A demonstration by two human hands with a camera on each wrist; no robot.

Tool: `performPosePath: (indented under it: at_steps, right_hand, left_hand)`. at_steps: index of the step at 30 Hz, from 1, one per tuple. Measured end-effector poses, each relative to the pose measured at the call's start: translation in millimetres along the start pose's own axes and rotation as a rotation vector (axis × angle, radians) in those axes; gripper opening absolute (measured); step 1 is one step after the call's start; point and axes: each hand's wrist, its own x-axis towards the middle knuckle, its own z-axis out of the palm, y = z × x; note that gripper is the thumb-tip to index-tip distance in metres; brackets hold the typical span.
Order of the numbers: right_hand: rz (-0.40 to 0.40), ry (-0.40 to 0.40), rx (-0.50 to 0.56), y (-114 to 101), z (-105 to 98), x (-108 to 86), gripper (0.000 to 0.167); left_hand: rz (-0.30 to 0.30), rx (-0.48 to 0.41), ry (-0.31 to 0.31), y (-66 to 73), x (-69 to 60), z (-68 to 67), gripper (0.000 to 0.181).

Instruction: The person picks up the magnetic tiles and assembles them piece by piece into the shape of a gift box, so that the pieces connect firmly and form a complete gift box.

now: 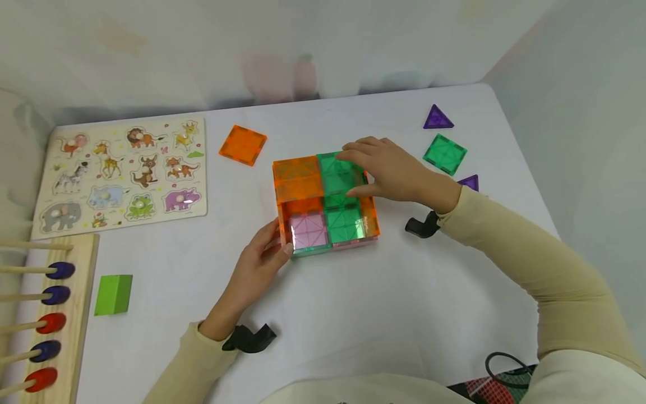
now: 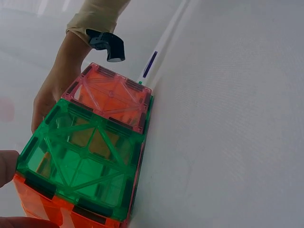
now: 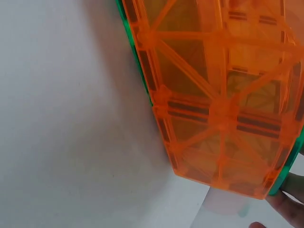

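A low box of translucent magnetic tiles [image 1: 299, 171] stands mid-table. Orange and green tiles cover its back half; through the uncovered front, a pink tile [image 1: 308, 231] and a green tile [image 1: 345, 225] show inside. My left hand [image 1: 252, 275] holds the front left corner, thumb at the front and fingers along the side. In the left wrist view, the front wall has a green tile [image 2: 85, 156] beside a pink tile [image 2: 111, 95]. My right hand [image 1: 391, 171] rests over the back right green tile, fingers spread from thumb. An orange side wall [image 3: 221, 109] fills the right wrist view.
Loose tiles lie around: orange [image 1: 243, 145] at back left, green [image 1: 445, 154] and purple triangles [image 1: 437, 118] at right. An animal puzzle board [image 1: 121, 174], a green block [image 1: 113, 294] and a wooden bead frame [image 1: 83, 314] are at left. A wall runs behind the table.
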Motion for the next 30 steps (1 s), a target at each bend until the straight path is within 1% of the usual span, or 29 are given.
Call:
performPosePath:
  at_steps: [3,5,7,9,11,12,13,14,16,17,18,19,21,24,27,30]
  right_hand:
    - [0.018,0.021,0.033,2,3,-5.2,0.070]
    - [0.054,0.047,0.056,4,2,-9.5,0.068]
    - [0.109,0.109,0.056,11,-1,-15.5,0.061]
    - [0.212,0.163,0.029,25,-7,-24.7,0.052]
    - [0.367,0.157,0.005,46,-13,-39.1,0.048]
    - [0.455,0.119,0.001,58,-14,-47.5,0.051]
    - [0.551,0.045,-0.001,70,-15,-56.1,0.056]
    - [0.627,-0.051,-0.002,81,-15,-64.8,0.065]
    - [0.732,-0.215,0.024,101,-12,-79.6,0.078]
    - [0.760,-0.267,0.040,110,-9,-85.9,0.083]
    - [0.774,-0.302,0.052,116,-6,-91.6,0.086]
    - [0.775,-0.308,0.068,122,-3,-96.4,0.087]
    - [0.770,-0.268,0.088,130,1,-104.4,0.084]
    - [0.758,-0.230,0.071,132,4,-106.7,0.081]
    - [0.756,-0.231,0.006,124,0,-108.7,0.081]
    - [0.730,-0.199,-0.068,102,-13,-112.8,0.079]
  left_hand:
    - [-0.001,0.013,-0.004,0.0,1.4,1.2,0.065]
    - [-0.013,0.026,-0.001,-0.5,1.1,1.1,0.065]
    - [-0.023,0.036,0.007,-1.8,-0.2,0.1,0.065]
    - [-0.030,0.039,0.013,-2.6,-1.8,-1.4,0.065]
    - [-0.032,0.039,0.012,-3.4,-2.5,-2.8,0.065]
    - [-0.031,0.039,0.012,-3.6,-2.5,-3.4,0.065]
    - [-0.030,0.037,0.009,-3.8,-2.3,-3.9,0.065]
    - [-0.027,0.034,0.006,-3.9,-1.8,-4.3,0.065]
    - [-0.027,0.031,-0.002,-3.8,-0.9,-4.9,0.065]
    - [-0.027,0.028,-0.008,-3.8,-0.3,-5.1,0.065]
    - [-0.025,0.026,-0.014,-3.8,0.5,-5.1,0.065]
    - [-0.021,0.023,-0.021,-3.9,1.5,-4.8,0.065]
    - [-0.014,0.013,-0.036,-3.9,3.2,-4.0,0.066]
    - [-0.007,0.002,-0.037,-5.3,1.4,-5.0,0.066]
    - [-0.010,0.003,-0.042,-5.2,-0.7,-5.5,0.065]
    - [-0.011,0.002,-0.049,-4.5,-1.5,-5.3,0.063]
